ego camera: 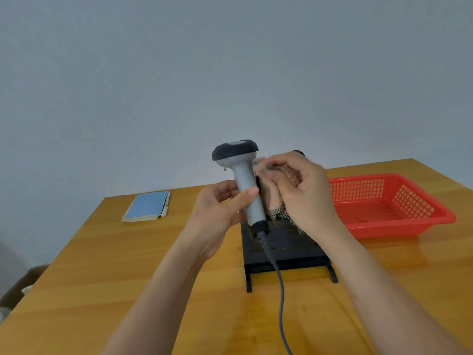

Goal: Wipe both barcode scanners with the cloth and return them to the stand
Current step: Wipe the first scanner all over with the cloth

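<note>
Grey scanner (243, 180) upright in left hand (217, 213) grip; right hand (304, 190) presses bunched cloth (277, 190) against it.

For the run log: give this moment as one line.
left hand: holds scanner upright | right hand: presses cloth to handle | stand: below

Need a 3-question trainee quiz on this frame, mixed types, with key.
1. True or false: the left hand grips the scanner by its handle.
2. What does the right hand hold? A) notebook B) cloth C) basket
3. Fill in: the black stand sits on the table left of the red ____.

Key: 1 true. 2 B, the cloth sits against the scanner. 3 basket.
</note>
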